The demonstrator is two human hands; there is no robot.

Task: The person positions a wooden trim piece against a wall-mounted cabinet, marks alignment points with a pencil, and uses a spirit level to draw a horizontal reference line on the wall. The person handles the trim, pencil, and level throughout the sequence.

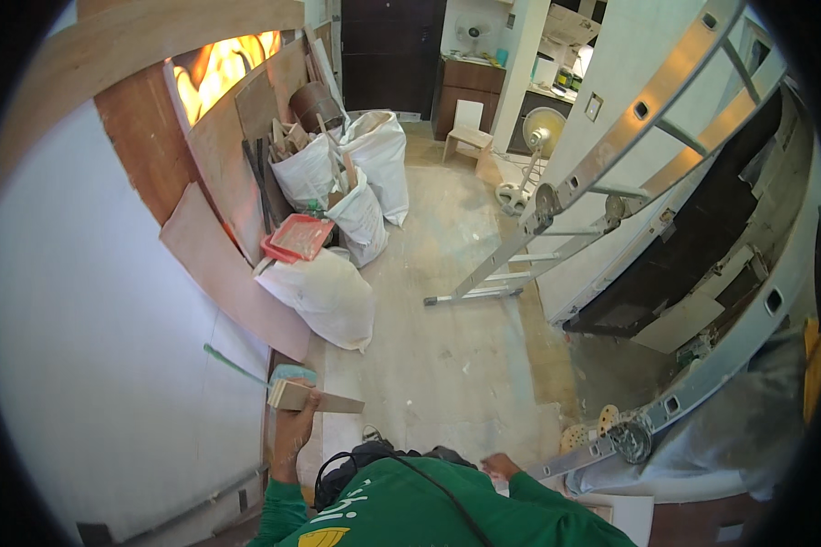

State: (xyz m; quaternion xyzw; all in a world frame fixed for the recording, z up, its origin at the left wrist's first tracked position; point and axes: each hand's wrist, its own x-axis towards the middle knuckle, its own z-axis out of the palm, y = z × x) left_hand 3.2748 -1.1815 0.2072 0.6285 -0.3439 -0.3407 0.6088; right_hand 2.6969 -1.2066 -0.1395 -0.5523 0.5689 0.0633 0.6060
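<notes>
My left hand point(296, 419) grips a short stack of pale wooden strips point(323, 398) at the lower left, beside the white wall. A light blue object point(294, 372) and a thin green stick point(233, 363) show just beyond the wood. My right hand point(498, 465) hangs low by my body, left of the near aluminium ladder section point(687, 374). Its fingers are small in the view, and I cannot make out whether they hold anything.
Several white sacks point(316, 294), wooden boards point(228, 260) and a red tray point(298, 241) line the left wall. An aluminium ladder point(504, 264) leans on the right. A standing fan point(545, 129), small chair point(467, 139), cabinet point(470, 87) and dark door point(385, 55) are at the back.
</notes>
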